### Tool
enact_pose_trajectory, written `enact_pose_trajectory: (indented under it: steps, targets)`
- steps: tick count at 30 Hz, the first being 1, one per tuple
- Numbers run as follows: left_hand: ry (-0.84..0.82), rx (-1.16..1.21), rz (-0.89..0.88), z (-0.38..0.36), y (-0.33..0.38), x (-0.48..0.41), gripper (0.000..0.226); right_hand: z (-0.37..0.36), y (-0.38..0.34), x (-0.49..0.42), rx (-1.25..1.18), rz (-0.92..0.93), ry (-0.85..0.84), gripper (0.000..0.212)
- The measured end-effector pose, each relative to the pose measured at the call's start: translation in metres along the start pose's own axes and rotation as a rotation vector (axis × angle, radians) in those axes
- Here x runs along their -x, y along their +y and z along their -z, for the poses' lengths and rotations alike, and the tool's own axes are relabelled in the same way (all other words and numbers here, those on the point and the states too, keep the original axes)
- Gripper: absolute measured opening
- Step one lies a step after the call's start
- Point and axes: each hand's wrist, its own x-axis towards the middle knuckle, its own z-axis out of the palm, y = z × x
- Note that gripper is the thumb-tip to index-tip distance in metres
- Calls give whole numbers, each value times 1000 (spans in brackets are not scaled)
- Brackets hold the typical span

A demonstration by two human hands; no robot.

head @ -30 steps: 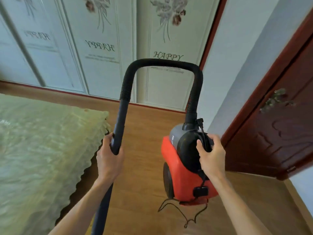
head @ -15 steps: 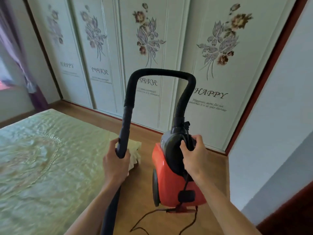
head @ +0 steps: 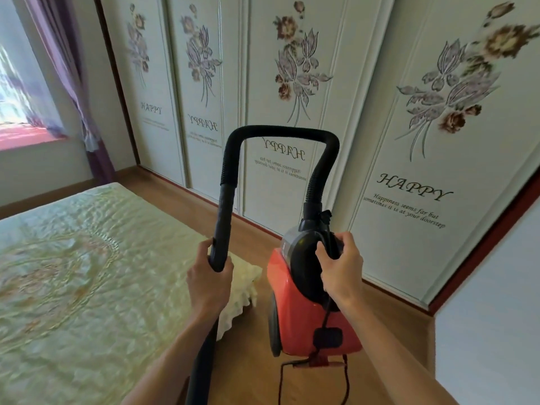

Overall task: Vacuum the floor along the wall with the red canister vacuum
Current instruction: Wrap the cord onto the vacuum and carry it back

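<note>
Wardrobe doors point(head: 292, 83) fill more of our view than half a second ago, and a window point(head: 17, 92) with a purple curtain point(head: 73, 68) has come in at left.

We see the quilted, pale green bedspread point(head: 73, 273) spread wide beside bare wooden floor point(head: 251, 361). Our right hand point(head: 340, 268) is closed around the black handle of the glossy red canister vacuum point(head: 304, 311), which is between bed and wardrobe; whether it touches the floor we cannot tell. Our left hand point(head: 209, 283) is wrapped round the smooth wand point(head: 222, 226), whose lower end is cut off. The ribbed hose point(head: 280, 133) arches between them; the cord point(head: 280, 381) trails below.
</note>
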Motion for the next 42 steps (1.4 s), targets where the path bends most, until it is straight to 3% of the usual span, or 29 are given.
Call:
enact_pose_trajectory:
  steps: [15,27,42]
  targets:
    - [6,80,41,-124,-1,-199,45,-89,17,-212,-20,91,2,21]
    - [164,32,54,-254,-2,-367,45,-173,80,-418,-93,104,-156,18]
    - [419,-21,87,-330,-53,-575,48,-310,91,-628,-112,225,-341,19]
